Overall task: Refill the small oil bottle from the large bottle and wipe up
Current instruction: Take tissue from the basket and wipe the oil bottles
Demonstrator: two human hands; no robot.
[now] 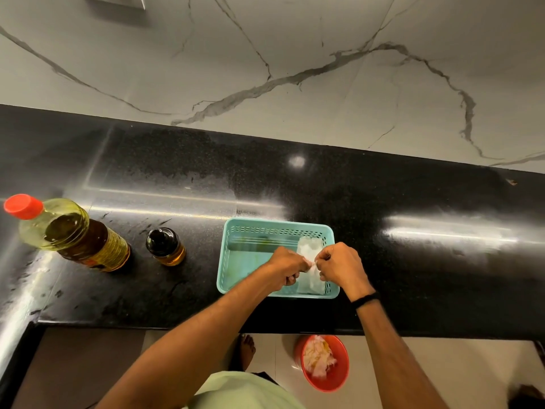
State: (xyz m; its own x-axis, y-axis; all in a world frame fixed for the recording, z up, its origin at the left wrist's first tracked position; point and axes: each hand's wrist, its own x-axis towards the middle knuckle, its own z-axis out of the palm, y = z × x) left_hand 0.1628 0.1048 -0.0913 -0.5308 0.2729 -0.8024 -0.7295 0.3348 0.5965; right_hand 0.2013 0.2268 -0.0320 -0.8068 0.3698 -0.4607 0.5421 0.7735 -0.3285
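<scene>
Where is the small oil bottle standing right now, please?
In the head view, the small oil bottle stands upright on the black counter, left of centre, between the large bottle and the teal basket, touching neither.

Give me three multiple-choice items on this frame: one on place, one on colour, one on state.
1. Where is the red bowl?
A. on the counter
B. on the floor
C. in the basket

2. What colour is the large bottle's cap?
A. red
B. green
C. black

3. What are the hands doing?
A. pouring oil
B. resting flat
C. pinching white tissue

Key: B, it sits below the counter edge; A, red top on the large bottle; C, left hand and right hand grip tissue over the teal basket.
</scene>
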